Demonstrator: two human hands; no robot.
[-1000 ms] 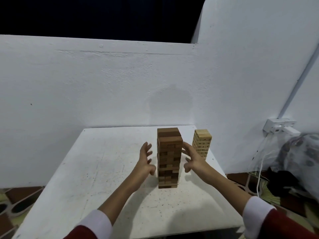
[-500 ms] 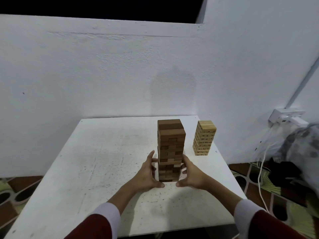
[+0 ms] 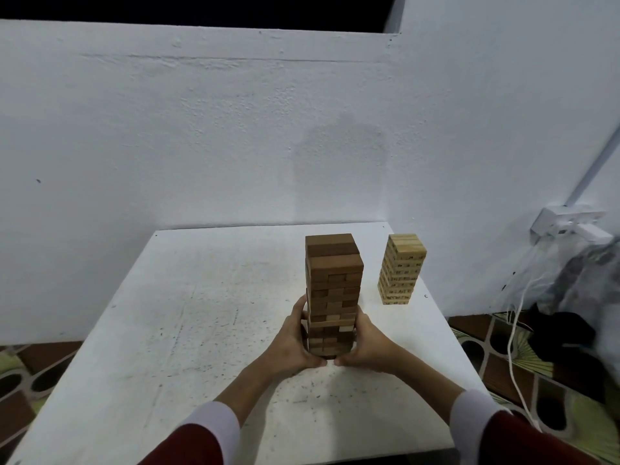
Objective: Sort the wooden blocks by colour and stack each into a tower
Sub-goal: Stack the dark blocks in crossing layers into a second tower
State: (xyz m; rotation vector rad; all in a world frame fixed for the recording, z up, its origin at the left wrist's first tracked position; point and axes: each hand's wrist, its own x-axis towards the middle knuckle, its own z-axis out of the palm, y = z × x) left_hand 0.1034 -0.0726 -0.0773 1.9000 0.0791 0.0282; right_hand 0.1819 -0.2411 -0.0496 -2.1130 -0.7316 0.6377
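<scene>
Dark-brown tower (image 3: 333, 290) stands upright, centre-right on our table (image 3: 201, 313), clasped at its base between left hand (image 3: 293, 342) and right hand (image 3: 367, 344) (equally near); pale tower (image 3: 401, 268) stands far-right.

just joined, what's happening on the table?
A person has both hands cupped around the base of the dark brown block tower: left hand on its left side, right hand on its right. A shorter light wood tower stands untouched further back right on the white table. No loose blocks are visible.
</scene>
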